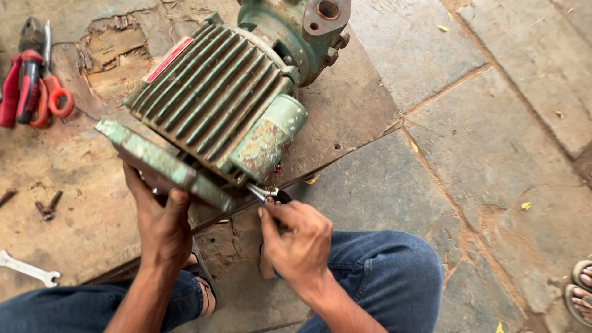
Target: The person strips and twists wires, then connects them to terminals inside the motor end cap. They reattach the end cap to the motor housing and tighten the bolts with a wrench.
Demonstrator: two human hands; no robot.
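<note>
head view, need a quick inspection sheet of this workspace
surface: worn wooden board lying on stone paving
job's things: green finned motor, paint chipped; end cover at the near end
clutter: red-handled pliers and scissors, loose bolts, spanner
grippers: left hand grips the end cover; right hand holds a small tool at the motor's lower edge
cables: thin wire by the scissors
surroundings: another person's sandalled foot

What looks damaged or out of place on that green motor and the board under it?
The green motor has flaking, rust-spotted paint, worst on its side cylinder. Its end cover sits skewed off the body, held by the left hand. The wooden board is gouged and splintered near the red-handled pliers.
</note>
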